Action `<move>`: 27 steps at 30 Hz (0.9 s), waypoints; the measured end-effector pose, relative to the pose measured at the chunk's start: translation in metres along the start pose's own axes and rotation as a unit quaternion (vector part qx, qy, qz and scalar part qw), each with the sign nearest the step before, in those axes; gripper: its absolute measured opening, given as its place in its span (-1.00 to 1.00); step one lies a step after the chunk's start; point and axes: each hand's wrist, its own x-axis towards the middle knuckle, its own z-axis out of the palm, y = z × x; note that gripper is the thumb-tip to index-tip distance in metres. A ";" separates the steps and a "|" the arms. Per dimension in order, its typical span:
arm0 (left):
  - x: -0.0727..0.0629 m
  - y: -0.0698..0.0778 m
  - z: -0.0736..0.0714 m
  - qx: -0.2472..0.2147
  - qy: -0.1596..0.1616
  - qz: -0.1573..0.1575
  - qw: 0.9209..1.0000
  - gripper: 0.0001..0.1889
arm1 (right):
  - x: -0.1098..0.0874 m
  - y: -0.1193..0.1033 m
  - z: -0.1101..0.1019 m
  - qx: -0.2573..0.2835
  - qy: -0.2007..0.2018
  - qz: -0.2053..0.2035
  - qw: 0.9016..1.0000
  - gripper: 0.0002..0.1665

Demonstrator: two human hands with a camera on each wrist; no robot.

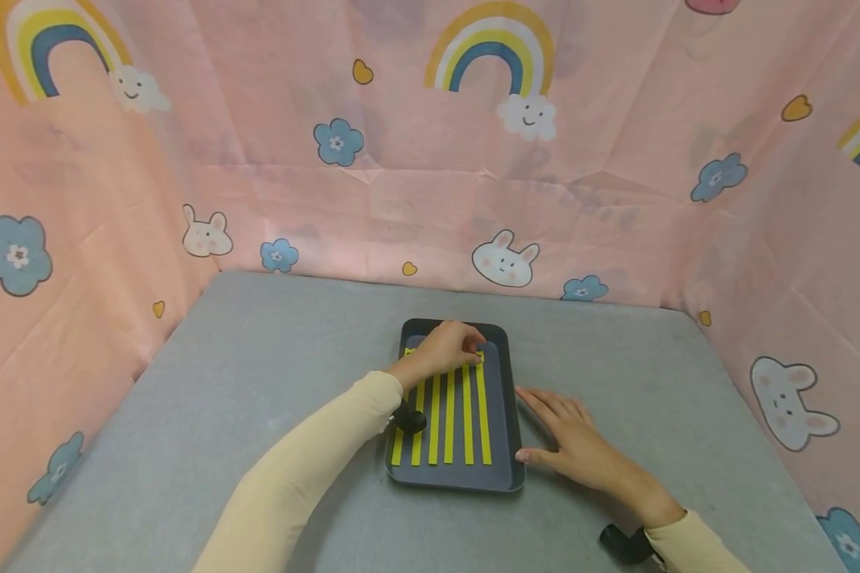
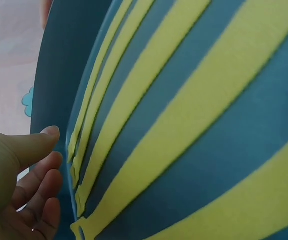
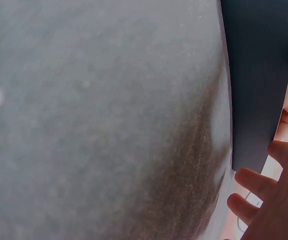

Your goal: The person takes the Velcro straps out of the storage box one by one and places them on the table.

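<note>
Several flat yellow strips point(image 1: 468, 418) lie side by side, lengthwise, in a dark grey rectangular tray point(image 1: 502, 469). My left hand point(image 1: 444, 348) reaches over the tray's far part, thumb and fingertips at the far end of the rightmost strip. In the left wrist view, its thumb point(image 2: 41, 142) and loosely bent fingers stand apart beside the strip ends, with nothing visible between them. My right hand point(image 1: 576, 442) rests at the tray's right side, fingers extended and thumb at the rim. The left forearm hides parts of the leftmost strips. The right wrist view shows fingers point(image 3: 256, 184) by the tray's outer wall point(image 3: 256, 90).
The tray stands on a grey tabletop point(image 1: 294, 334). Pink printed cloth point(image 1: 401, 207) surrounds the table at the back and both sides. A black wrist camera point(image 1: 410, 419) hangs over the tray's left part; another black wrist device point(image 1: 625, 545) is under the right forearm.
</note>
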 end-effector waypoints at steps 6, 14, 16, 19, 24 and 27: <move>0.001 0.000 0.002 0.038 0.007 0.001 0.999 -0.65 | 0.000 0.000 0.000 0.008 -0.001 0.002 1.000 0.07; 0.003 0.000 0.003 0.061 0.013 -0.004 0.998 -0.67 | 0.000 0.001 0.000 0.005 0.001 -0.001 1.000 0.06; 0.004 0.000 0.004 0.061 0.012 -0.005 0.998 -0.66 | 0.000 0.001 0.000 0.004 0.000 0.000 1.000 0.06; 0.004 0.000 0.005 0.065 0.010 -0.001 0.998 -0.66 | -0.001 0.001 0.000 0.004 -0.002 0.002 1.000 0.05; 0.005 -0.001 0.006 0.080 0.011 0.005 0.997 -0.66 | -0.001 0.001 0.000 0.009 -0.004 0.004 1.000 0.05; 0.005 -0.001 0.007 0.084 0.013 0.007 0.996 -0.69 | -0.001 0.001 0.000 0.013 -0.004 0.003 1.000 0.05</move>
